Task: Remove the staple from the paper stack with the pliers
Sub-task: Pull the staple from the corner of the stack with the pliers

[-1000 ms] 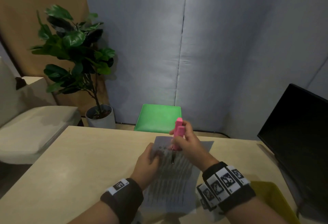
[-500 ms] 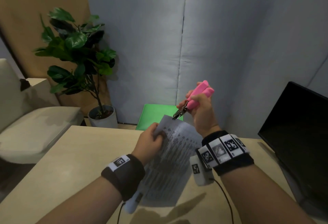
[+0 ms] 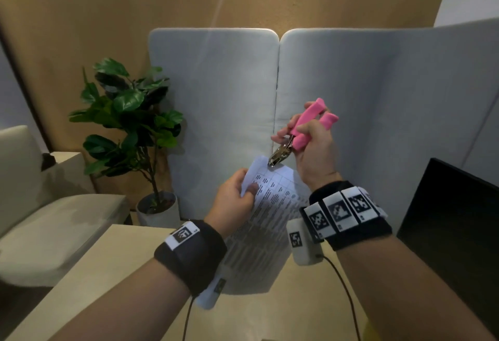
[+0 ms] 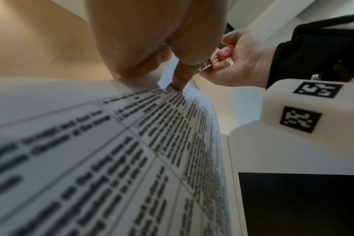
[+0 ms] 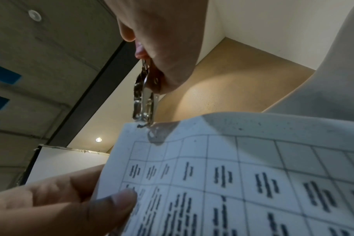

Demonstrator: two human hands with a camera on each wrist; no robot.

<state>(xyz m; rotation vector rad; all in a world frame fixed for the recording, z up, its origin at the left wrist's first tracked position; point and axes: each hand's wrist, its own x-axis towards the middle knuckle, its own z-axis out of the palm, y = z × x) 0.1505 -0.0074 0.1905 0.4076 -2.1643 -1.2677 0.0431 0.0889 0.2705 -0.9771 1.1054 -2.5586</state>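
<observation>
Above the table (image 3: 81, 273), from the head view, the left hand (image 3: 232, 200) pinches the paper stack (image 3: 272, 200) near its upper left corner; the right hand (image 3: 310, 146), at about one o'clock from it, grips the pink-handled pliers (image 3: 297, 135), their tip touching the sheets' top edge. From the left wrist, the thumb (image 4: 180, 76) presses printed pages that sag, thin and floppy, so a hold close to the staple looks wise. From the right wrist, the steel jaws look nearly closed at the corner on a small dark mark, probably the staple (image 5: 141, 126); paper likely tears easily.
</observation>
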